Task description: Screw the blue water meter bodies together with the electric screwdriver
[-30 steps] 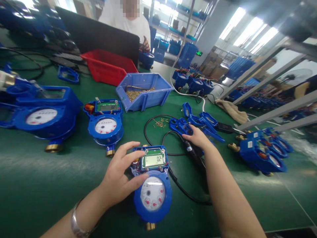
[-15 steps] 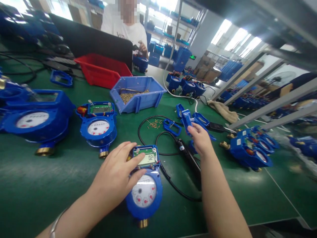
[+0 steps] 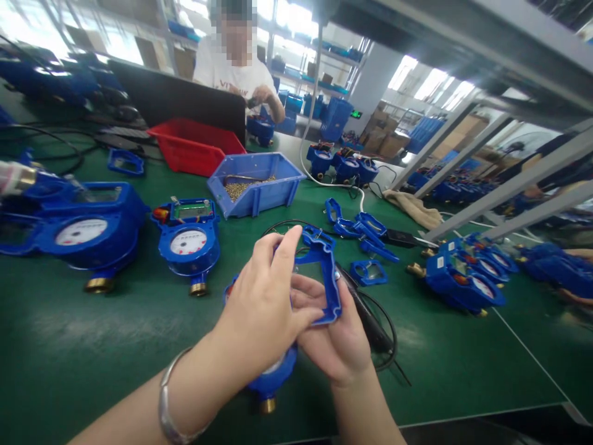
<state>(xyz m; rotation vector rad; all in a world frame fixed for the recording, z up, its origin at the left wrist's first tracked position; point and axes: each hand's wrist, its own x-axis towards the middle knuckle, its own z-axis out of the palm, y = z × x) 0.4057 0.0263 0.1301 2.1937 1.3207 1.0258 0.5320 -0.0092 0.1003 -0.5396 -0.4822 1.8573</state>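
Observation:
A blue plastic meter cover (image 3: 330,278) with a window opening is held between both hands, above the table in front of me. My right hand (image 3: 340,346) grips its right side from below, palm up. At its left side, my left hand (image 3: 259,296) has its fingers and thumb closed on the frame. Under my hands lies a blue water meter (image 3: 275,374) with a brass fitting, its dial and display mostly hidden. To the right of the cover, a black cylindrical tool (image 3: 373,327) with a cable rests on the green table.
Blue meters (image 3: 189,244) stand at the left. Behind are a blue bin (image 3: 264,201) of small brass screws and a red bin (image 3: 185,151). Loose blue covers (image 3: 369,272) and more meters (image 3: 458,272) lie at the right. A co-worker (image 3: 231,77) sits opposite.
My right hand has brought the blue cover from the right to the middle. My left hand has left the meter's display and now holds the cover too.

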